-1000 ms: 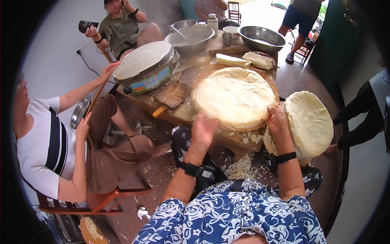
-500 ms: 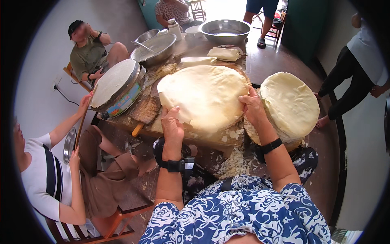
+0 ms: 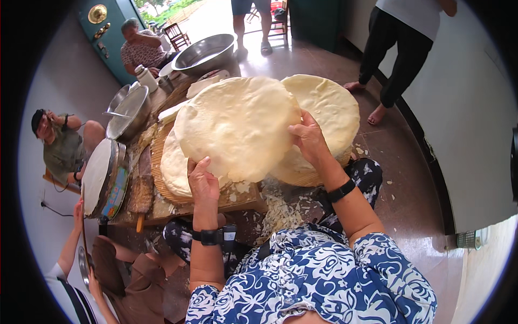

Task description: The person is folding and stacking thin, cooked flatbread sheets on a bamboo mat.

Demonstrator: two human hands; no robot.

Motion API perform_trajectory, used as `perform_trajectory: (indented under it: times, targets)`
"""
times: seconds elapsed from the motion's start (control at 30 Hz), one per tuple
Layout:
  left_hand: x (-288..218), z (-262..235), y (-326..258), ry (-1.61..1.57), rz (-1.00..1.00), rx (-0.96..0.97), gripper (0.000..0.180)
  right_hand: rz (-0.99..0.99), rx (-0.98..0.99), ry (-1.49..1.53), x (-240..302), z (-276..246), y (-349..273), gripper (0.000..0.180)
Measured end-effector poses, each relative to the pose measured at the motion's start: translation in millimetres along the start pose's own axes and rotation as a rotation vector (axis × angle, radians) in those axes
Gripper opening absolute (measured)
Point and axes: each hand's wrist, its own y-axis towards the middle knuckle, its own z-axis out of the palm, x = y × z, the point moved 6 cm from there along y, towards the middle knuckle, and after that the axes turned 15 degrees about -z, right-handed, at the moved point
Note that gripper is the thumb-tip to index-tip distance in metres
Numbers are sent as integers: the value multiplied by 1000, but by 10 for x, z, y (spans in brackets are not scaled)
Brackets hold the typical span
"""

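Note:
A large, round, pale yellow thin pancake (image 3: 237, 124) hangs by its near edge between my two hands. My left hand (image 3: 203, 184) pinches its lower left edge, and my right hand (image 3: 312, 139) grips the right edge, thumb on top. Beneath it at the left, more pancake (image 3: 175, 171) lies on a slatted straw mat (image 3: 157, 154), partly covered by the one I hold. On the right, a second pile of pancakes (image 3: 332, 108) rests on another mat, and the held sheet's right part hangs over its edge.
Left of the mat stand a round griddle (image 3: 97, 175) coated white and a brown-crusted paddle (image 3: 141, 189) with an orange handle. Behind are a bowl with a ladle (image 3: 129, 110), a thermos (image 3: 145, 78) and a wide metal basin (image 3: 205, 54). Scraps (image 3: 283, 210) litter the floor. Several people are around.
The held pancake has been lifted off the left pile and moved right, toward the right pile. The view has turned to the right. Both hands keep their hold.

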Motion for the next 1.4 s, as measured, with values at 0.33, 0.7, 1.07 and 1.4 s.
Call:
perform_trajectory:
  times: [0.33, 0.7, 1.07, 1.4]
  targets:
    - [961, 1322, 681, 75, -247, 299, 31, -282, -334, 0, 713, -1294, -207, 43]
    - [1430, 1229, 1841, 683, -163, 53, 52, 15, -444, -58, 62, -1774, -413, 35]
    - [1724, 718, 2326, 953, 264, -235, 55, 93, -407, -163, 108, -1614, -509, 30]
    - [1715, 1075, 1913, 1389, 544, -98, 42, 319, -346, -577, 334, -2094, -683, 24]
